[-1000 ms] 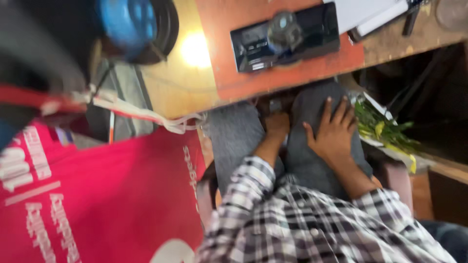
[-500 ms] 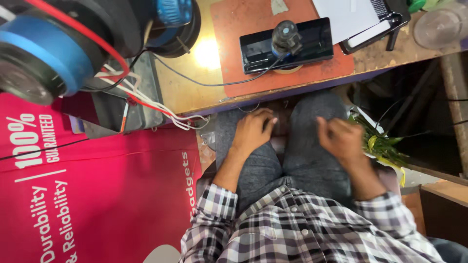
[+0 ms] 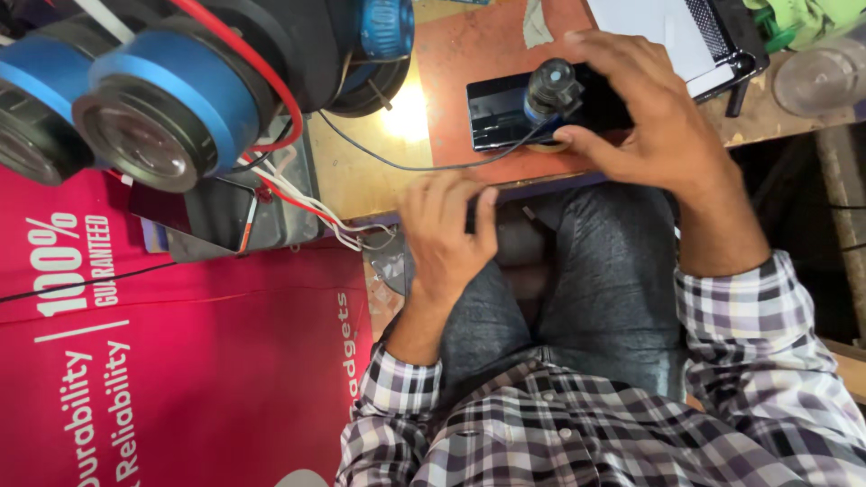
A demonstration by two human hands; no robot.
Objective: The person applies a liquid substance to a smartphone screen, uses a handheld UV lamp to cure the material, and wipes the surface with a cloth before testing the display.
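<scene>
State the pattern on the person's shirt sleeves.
The sleeves are checked, in white, black and a greyish purple; the head view shows it.

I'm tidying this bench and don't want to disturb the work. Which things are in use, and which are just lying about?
In use:
right hand on the black phone
small round loupe standing on the phone
left hand at the bench edge

Lying about:
blue-ringed speakers
black tray with white paper
clear cup
red banner

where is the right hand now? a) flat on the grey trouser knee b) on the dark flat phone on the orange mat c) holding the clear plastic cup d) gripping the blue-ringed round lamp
b: the right hand reaches over the dark flat phone lying on the orange mat.
</scene>
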